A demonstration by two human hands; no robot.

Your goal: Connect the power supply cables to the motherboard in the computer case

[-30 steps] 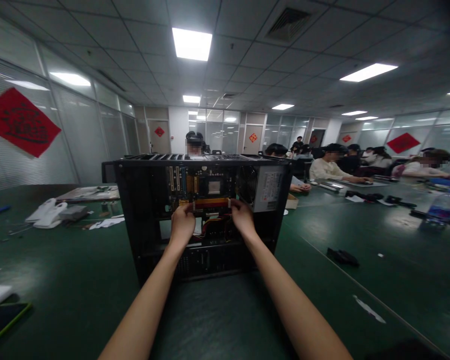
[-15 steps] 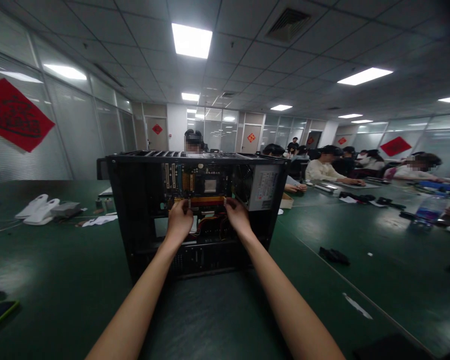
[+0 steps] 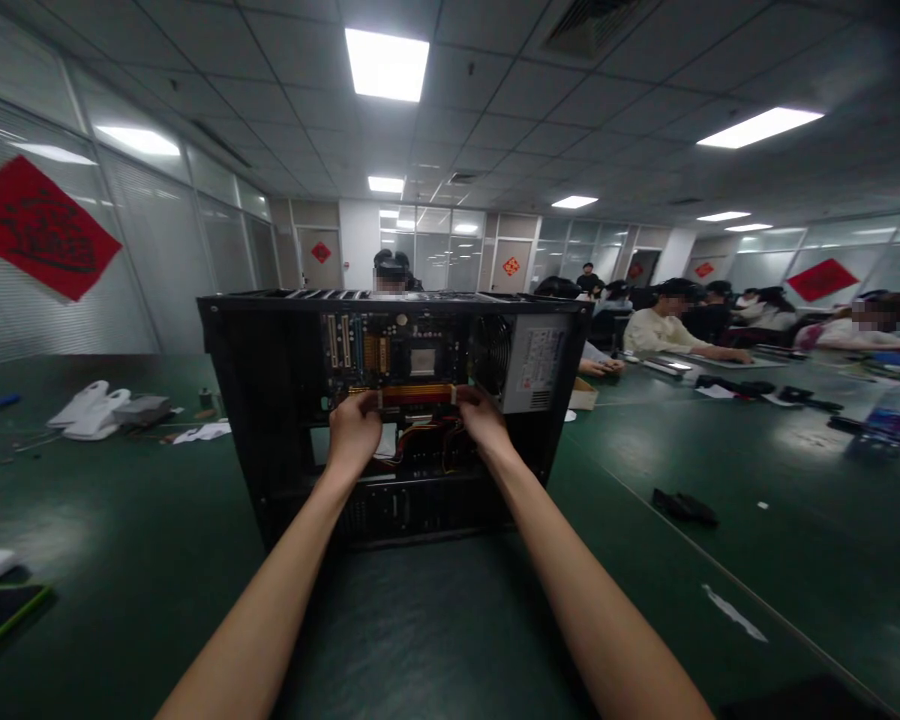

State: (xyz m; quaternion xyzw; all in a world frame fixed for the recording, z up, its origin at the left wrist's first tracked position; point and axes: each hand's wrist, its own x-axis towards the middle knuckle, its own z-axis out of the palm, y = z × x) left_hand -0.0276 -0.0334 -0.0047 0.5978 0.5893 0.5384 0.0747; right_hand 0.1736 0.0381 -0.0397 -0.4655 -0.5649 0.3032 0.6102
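A wide green desk [image 3: 157, 560] carries an open black computer case [image 3: 270, 400], standing upright near the desk's middle with its side panel off. Inside it the motherboard [image 3: 412, 355] faces the viewer, a power supply [image 3: 544, 368] to its right. Across the board's lower part runs a red memory module [image 3: 418, 394]. The left hand [image 3: 352, 435] pinches the module's left end with its fingers, and the right hand [image 3: 484, 420] pinches its right end.
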